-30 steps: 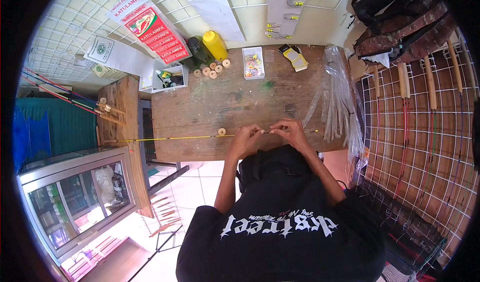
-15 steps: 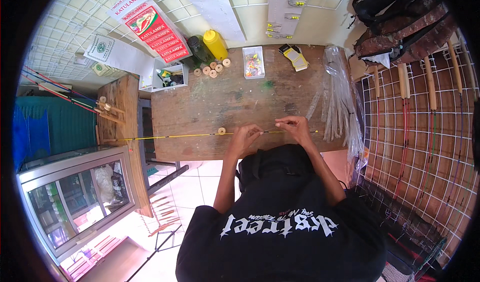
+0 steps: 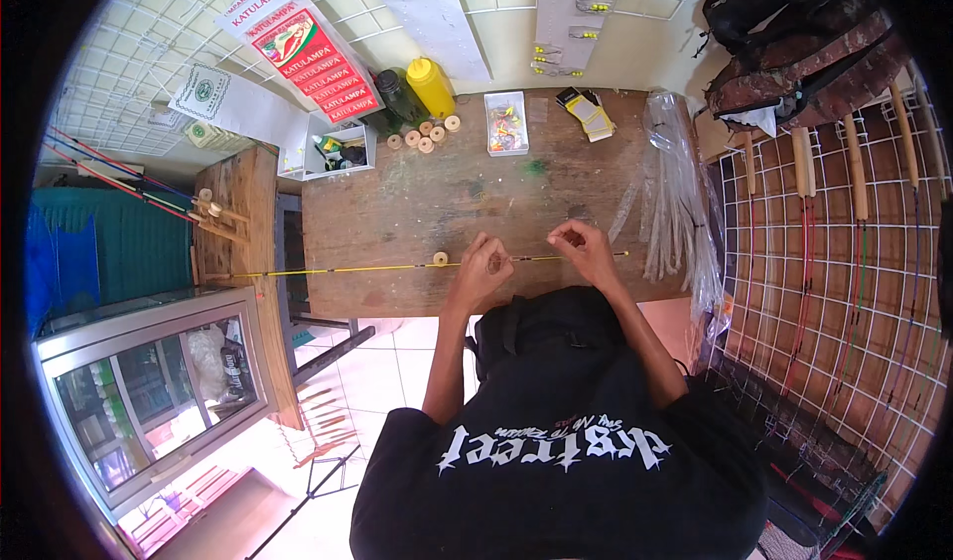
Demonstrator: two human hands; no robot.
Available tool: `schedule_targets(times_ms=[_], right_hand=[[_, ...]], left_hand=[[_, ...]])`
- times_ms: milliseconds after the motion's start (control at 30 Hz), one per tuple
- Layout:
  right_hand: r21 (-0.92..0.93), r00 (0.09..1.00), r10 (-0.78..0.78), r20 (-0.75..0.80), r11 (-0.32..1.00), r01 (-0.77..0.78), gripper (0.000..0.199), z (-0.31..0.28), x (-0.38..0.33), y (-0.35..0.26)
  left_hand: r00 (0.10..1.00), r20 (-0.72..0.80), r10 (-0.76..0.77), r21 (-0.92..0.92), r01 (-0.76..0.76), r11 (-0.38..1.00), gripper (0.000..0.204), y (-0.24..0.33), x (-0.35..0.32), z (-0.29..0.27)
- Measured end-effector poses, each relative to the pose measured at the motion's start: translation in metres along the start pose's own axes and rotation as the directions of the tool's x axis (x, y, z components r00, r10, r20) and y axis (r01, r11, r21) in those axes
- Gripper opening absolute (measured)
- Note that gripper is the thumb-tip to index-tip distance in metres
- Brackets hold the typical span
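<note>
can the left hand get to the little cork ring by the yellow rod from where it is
Most likely yes: the cork ring sits just left of the left hand, beside the yellow rod, and nothing visible stands between hand and ring.

Racked rods (image 3: 857, 168) and a workbench (image 3: 397, 212) show a tackle workshop.

Shows a wider gap than one second earlier between left hand (image 3: 482, 270) and right hand (image 3: 586, 254), with more of the slender yellow rod (image 3: 528, 258) exposed between them.
</note>
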State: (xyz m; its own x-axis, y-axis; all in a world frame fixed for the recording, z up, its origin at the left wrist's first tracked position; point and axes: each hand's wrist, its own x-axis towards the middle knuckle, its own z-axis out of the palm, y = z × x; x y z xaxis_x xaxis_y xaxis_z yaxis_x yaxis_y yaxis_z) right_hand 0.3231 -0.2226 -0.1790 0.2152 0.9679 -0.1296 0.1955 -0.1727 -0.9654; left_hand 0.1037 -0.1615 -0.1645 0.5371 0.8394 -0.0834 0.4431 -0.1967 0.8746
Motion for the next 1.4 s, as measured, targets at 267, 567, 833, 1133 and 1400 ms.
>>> schedule_targets(times_ms=[267, 567, 833, 1133, 1400], right_hand=[[-0.288, 0.975, -0.14, 0.173, 0.939, 0.186, 0.015, 0.012, -0.007, -0.02], [-0.266, 0.988, -0.095, 0.118, 0.956, 0.123, 0.015, 0.016, -0.008, -0.023], [-0.344, 0.988, -0.106, 0.108, 0.929, 0.137, 0.016, 0.018, -0.007, -0.018], [-0.336, 0.989, -0.089, 0.121, 0.934, 0.125, 0.017, 0.022, -0.006, -0.02], [-0.31, 0.984, -0.012, 0.176, 0.948, 0.067, 0.02, 0.022, -0.002, -0.024]], left_hand=[[0.997, -0.001, 0.08, -0.031, -0.08, 0.996, 0.017, -0.006, 0.0, 0.0], [0.992, 0.056, 0.112, -0.086, -0.107, 0.99, 0.016, -0.005, -0.001, -0.004], [0.992, 0.052, 0.118, -0.093, -0.113, 0.989, 0.02, -0.001, 0.0, -0.004], [0.992, 0.034, 0.12, -0.088, -0.117, 0.989, 0.017, -0.002, -0.002, -0.003], [0.994, 0.067, 0.081, -0.105, -0.074, 0.992, 0.02, 0.004, -0.005, -0.004]])
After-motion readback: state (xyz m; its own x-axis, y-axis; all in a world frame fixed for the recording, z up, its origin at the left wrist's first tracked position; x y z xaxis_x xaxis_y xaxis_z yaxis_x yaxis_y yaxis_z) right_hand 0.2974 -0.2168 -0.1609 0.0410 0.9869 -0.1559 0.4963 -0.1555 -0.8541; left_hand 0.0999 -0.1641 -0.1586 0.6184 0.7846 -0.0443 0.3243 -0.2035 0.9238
